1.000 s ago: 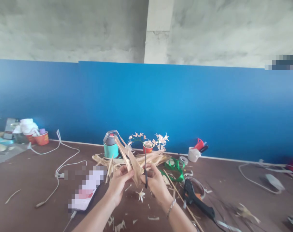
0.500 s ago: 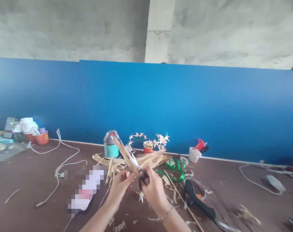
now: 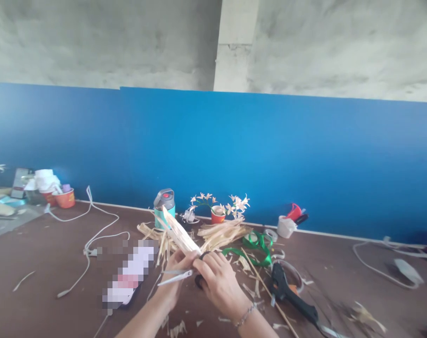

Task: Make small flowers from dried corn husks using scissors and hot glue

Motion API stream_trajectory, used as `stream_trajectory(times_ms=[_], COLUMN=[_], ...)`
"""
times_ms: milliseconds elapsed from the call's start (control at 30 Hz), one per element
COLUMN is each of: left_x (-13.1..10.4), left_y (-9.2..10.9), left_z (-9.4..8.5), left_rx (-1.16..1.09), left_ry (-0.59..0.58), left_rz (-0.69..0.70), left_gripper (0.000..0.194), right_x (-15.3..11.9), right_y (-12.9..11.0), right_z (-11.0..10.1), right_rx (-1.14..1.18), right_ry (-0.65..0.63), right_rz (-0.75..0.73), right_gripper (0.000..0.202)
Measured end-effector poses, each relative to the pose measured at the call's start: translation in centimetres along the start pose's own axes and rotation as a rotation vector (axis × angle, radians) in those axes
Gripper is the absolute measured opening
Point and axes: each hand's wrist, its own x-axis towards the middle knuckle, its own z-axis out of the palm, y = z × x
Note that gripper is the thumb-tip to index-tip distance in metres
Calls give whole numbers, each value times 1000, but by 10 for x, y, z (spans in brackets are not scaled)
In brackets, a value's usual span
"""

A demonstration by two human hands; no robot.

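A pale, dried husk strip [image 3: 180, 232], like corn husk, slants up and to the left from between my hands. My left hand [image 3: 180, 261] is closed, pinching its lower end between thumb and fingers. Black-handled scissors [image 3: 176, 278] are hooked in my right hand [image 3: 218, 278], their blades pointing left across my left wrist, slightly apart. The fingertips of my right hand also meet the husk's lower end beside the left thumb; whether they grip it is hidden. Behind lie more husks [image 3: 222, 233], spread on the brown table [image 3: 129, 324].
A teal jar with grey lid [image 3: 164, 202] and a red cup [image 3: 218, 217] with small pale flowers stand behind. Green ribbon [image 3: 266, 253], a thin stick [image 3: 270, 295] and a black glue gun [image 3: 293, 295] lie right. A phone [image 3: 131, 277] and white cables [image 3: 88, 241] are left.
The scissors have swung from pointing up along the husk to pointing left over my left wrist. My right fingers have come in to the husk's lower end.
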Motion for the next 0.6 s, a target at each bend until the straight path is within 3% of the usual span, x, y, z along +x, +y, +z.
stream_trajectory(times_ms=[100, 233, 333, 467, 600], left_x=[3, 5, 3, 0, 0], left_y=[-1, 2, 5, 2, -3], left_z=[-3, -4, -1, 1, 1], left_rx=[-2, -53, -73, -86, -92], left_ry=[92, 165, 137, 105, 89], left_rz=[19, 94, 87, 36, 15], left_gripper=[20, 24, 26, 26, 28], right_x=[-2, 5, 12, 16, 14], right_y=[0, 3, 4, 3, 1], right_z=[5, 10, 7, 2, 2], right_rx=[209, 711, 1161, 1418, 1460], right_ry=[53, 379, 404, 357, 373], right_rz=[150, 667, 906, 1020, 980], right_gripper=[40, 30, 35, 41, 36])
